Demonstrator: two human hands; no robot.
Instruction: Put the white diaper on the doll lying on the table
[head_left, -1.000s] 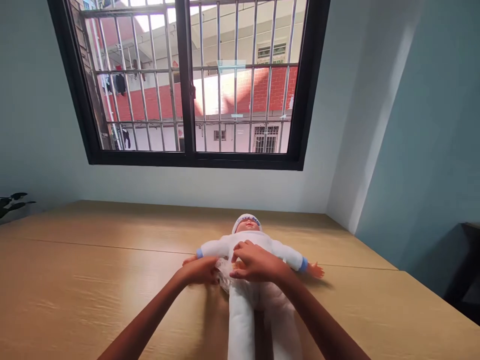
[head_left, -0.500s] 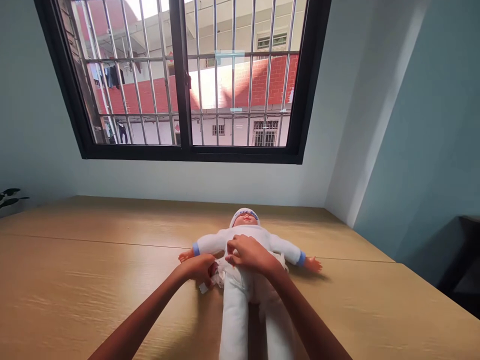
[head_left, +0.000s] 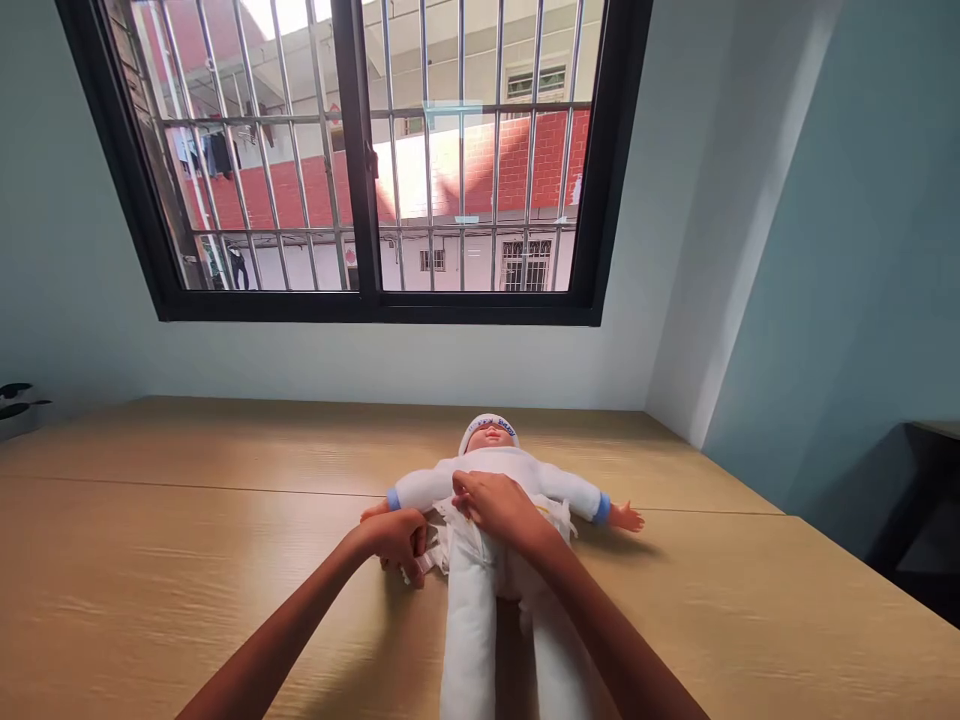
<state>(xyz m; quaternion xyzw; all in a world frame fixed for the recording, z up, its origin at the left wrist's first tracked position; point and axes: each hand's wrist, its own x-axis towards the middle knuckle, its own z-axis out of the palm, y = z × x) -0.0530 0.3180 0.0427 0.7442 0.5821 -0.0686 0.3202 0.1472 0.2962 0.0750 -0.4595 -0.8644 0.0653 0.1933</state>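
A baby doll (head_left: pixel 471 630) in a white outfit with blue cuffs and a white cap lies on its back on the wooden table (head_left: pixel 187 580), arms spread and legs toward me. Around its hips is a white diaper (head_left: pixel 441 548) with ruffled edges. At the doll's hip on the left, my left hand (head_left: pixel 399 540) is closed on the diaper's side tab, pulled out a little from the body. My right hand (head_left: pixel 496 503) rests over the doll's belly, its fingers curled at the diaper's top front edge. That hand and forearm hide much of the diaper's front.
Behind the table is a pale wall with a black-framed, barred window (head_left: pixel 367 305). Dark plant leaves (head_left: pixel 16 400) show at the far left. A dark piece of furniture (head_left: pixel 926 500) stands beyond the table's right edge.
My left hand has shifted slightly down, drawing the diaper's tab outward. My right hand stays nearly in place over the belly. The view has tilted slightly.
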